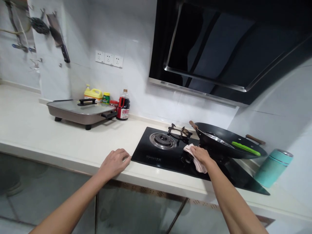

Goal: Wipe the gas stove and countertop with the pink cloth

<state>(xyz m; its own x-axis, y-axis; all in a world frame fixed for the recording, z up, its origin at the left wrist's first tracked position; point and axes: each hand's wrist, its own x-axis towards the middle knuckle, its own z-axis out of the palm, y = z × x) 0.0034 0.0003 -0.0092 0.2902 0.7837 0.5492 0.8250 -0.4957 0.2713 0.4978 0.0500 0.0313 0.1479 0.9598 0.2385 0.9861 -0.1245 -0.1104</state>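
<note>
Cloth [201, 166] on the stove [172, 165], gathered in the closed grip of the right hand [200, 154]. Left hand [116, 163]: grip loosely open, on the table [126, 135] edge. A wok [225, 130], apparently over a burner, obstructs the stove's right rear; beyond, a turquoise tumbler [273, 169].

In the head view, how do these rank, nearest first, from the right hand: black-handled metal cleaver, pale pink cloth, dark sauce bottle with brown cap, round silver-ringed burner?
From the right hand:
1. Pale pink cloth, held in it.
2. Round silver-ringed burner, to its left.
3. Dark sauce bottle, farther left, towards the back.
4. Black-handled metal cleaver, hanging far left.
</note>
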